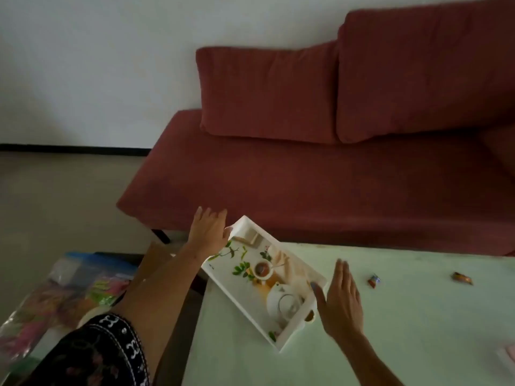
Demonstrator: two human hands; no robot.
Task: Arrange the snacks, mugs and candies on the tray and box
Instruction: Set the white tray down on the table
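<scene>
Tray (243,302) btwn L hand (207,231) & R hand (341,299), both flat-fingered, at its ends

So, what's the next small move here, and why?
Probably slide the tray fully onto the table: it is skewed, its far end past the table's edge, with the left hand and right hand open at its ends.

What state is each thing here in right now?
Tray: empty, askew at the table corner.
Left hand: open, at the tray's far end.
Right hand: open, at the tray's near end.
Candies: two, wrapped, loose on the table.
Bag: stuffed with colourful packets.
</scene>
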